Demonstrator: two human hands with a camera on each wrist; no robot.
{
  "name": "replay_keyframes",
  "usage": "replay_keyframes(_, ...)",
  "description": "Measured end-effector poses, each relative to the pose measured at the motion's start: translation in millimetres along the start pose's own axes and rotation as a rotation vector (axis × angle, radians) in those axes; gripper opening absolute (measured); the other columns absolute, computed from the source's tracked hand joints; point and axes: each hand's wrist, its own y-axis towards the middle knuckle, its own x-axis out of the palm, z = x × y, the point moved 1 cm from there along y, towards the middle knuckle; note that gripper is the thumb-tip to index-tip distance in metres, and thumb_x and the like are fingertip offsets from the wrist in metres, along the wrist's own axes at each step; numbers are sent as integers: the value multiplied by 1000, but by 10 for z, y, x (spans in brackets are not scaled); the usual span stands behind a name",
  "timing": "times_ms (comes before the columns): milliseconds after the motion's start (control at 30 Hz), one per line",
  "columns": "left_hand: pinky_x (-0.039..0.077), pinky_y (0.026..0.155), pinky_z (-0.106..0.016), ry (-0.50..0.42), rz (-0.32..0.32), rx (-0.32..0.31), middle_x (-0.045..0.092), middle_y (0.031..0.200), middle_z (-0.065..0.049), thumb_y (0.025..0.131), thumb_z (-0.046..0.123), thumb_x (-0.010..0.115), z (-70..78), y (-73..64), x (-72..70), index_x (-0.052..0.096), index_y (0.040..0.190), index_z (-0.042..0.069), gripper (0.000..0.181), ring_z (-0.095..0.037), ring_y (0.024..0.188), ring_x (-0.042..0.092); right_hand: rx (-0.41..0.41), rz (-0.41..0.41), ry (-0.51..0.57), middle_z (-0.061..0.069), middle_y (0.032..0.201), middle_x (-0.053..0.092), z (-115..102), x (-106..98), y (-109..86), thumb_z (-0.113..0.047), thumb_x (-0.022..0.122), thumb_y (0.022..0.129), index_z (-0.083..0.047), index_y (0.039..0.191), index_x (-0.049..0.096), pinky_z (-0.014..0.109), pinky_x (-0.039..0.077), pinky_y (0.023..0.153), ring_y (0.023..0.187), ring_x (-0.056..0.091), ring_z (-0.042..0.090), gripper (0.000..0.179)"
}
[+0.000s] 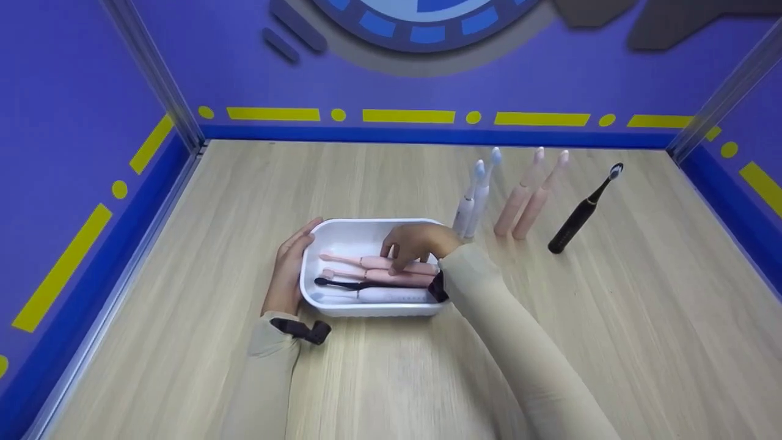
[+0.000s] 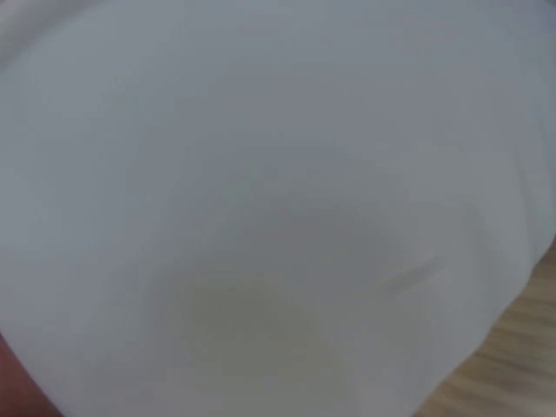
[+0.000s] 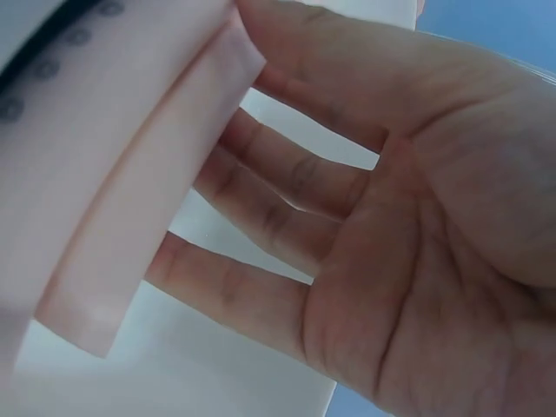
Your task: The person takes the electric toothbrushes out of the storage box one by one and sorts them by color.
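Observation:
My left hand (image 1: pixel 286 269) holds the left side of a white plastic box (image 1: pixel 372 310), thumb at the rim. In the left wrist view the box wall (image 2: pixel 261 174) fills nearly everything. My right hand (image 1: pixel 418 241) reaches inside and pinches the handle of the rearmost pink electric toothbrush (image 1: pixel 374 262). The right wrist view has thumb and fingers (image 3: pixel 252 287) along that pink handle (image 3: pixel 139 217). In front of it lie a second pink toothbrush (image 1: pixel 385 277), a black toothbrush (image 1: pixel 345 284) and a white toothbrush (image 1: pixel 391 296), side by side.
Right of the box, two white toothbrushes (image 1: pixel 481 205), two pink toothbrushes (image 1: pixel 530 211) and a black toothbrush (image 1: pixel 574 225) stand on the wooden table (image 1: pixel 244 183). Blue panels (image 1: pixel 366 91) enclose the back and sides.

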Motion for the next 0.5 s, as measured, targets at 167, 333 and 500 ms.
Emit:
replay_keyframes(167, 30, 116, -29, -4, 3, -7, 40, 152, -3, 101, 14, 40, -8, -1, -8, 48, 141, 8, 42, -16, 139, 38, 17, 17, 2, 10, 131, 58, 7, 11, 16, -22, 69, 87, -14, 125, 61, 42, 57, 84, 109, 61, 27, 39)
replay_keyframes(333, 30, 116, -29, -14, 2, -7, 41, 151, -3, 101, 14, 39, -3, -13, -2, 48, 141, 8, 42, -16, 139, 38, 27, 38, -2, 9, 126, 60, 8, 20, 17, -23, 71, 86, -16, 118, 63, 42, 57, 81, 105, 60, 24, 34)
replay_keyframes(500, 31, 116, -29, -23, -16, 8, 43, 149, -6, 100, 12, 39, -6, -7, -5, 47, 141, 6, 42, -16, 138, 40, 19, 65, -33, 5, 116, 63, 23, 24, 12, -23, 72, 85, -16, 113, 64, 38, 57, 75, 92, 59, 17, 30)
